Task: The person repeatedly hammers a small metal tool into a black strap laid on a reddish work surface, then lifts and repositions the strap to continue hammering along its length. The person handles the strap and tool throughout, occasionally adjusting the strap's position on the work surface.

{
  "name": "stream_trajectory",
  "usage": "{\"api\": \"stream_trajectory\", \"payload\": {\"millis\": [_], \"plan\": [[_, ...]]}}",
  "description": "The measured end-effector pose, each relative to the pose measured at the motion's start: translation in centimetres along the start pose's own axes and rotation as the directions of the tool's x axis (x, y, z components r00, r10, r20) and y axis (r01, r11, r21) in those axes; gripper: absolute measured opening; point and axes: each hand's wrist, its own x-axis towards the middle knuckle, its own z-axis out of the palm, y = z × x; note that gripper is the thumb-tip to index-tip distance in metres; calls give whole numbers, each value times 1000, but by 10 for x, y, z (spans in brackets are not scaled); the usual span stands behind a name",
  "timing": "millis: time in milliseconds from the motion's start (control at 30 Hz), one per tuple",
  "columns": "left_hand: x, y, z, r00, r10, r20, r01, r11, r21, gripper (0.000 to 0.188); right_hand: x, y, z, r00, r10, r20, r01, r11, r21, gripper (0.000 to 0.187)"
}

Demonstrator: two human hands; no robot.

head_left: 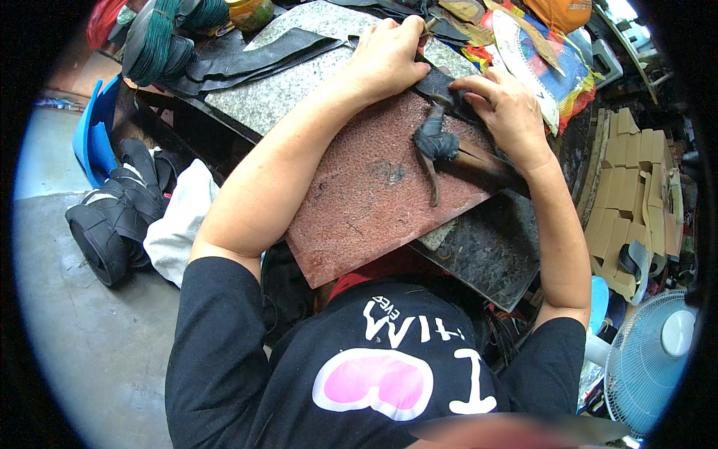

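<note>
My left hand point(390, 58) is closed at the far edge of the work surface, its thumb pressing a dark, textured leather-like piece point(443, 84). Something thin and brownish shows at its fingertips, too small to name. Bent fingers of my right hand point(508, 112) pinch the near right side of the same dark piece. Just below the right fingers, a hammer point(437, 146) with a curved metal head and black wrapping lies on the reddish stone slab point(359, 187). Its dark wooden handle runs toward my right wrist. Long black strips point(262, 58) lie left of my left hand.
Green cord bundles point(151, 45) and a yellow jar point(250, 13) stand at the far left. A grey slab point(299, 93) lies under the reddish one. White and tan cut-out pieces point(523, 60) sit at far right. Cartons point(628, 187) and a fan point(651, 367) flank the right.
</note>
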Motion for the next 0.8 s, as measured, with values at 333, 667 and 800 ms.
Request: {"api": "stream_trajectory", "payload": {"millis": [333,667,800], "plan": [[0,1,3,997,-26,-72,31,997,64,39,-5,-9,-13,997,-3,-83,11,996,93,25],[8,26,-33,909,-412,64,417,894,-163,35,-64,-45,-47,991,39,127,-63,979,193,38],[9,14,-23,958,-281,-52,212,819,-534,27,-74,-38,-51,991,123,51,-133,902,410,31]]}}
